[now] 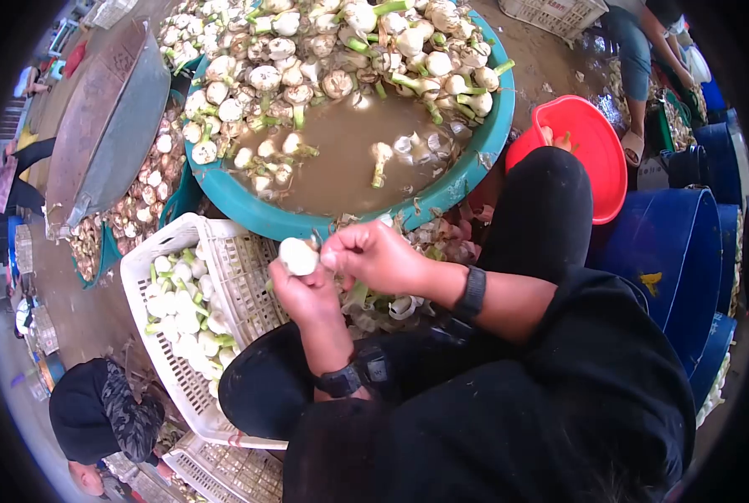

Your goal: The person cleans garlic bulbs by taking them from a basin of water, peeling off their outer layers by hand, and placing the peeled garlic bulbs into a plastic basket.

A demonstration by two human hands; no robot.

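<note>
My left hand (307, 298) is closed around a peeled white garlic bulb (297, 256), held up near the front rim of the teal tub (261, 220). Close against the bulb's right side, my right hand (380, 258) has its fingers pinched together. A small dark sliver shows by its fingertips, but I cannot make out what it is. Muddy water and many unpeeled garlic bulbs (266, 78) fill the tub. To the left of my hands, a white plastic crate (197, 230) holds peeled garlic bulbs (186, 310). Loose garlic skins (401, 307) lie below my hands.
A red basin (588, 126) stands right of my knee, with large blue tubs (659, 251) beyond it. At left are a metal wheelbarrow-like tray (123, 126) and more unpeeled bulbs (144, 197). One person (98, 411) bends at lower left; another person's leg (632, 75) shows at upper right.
</note>
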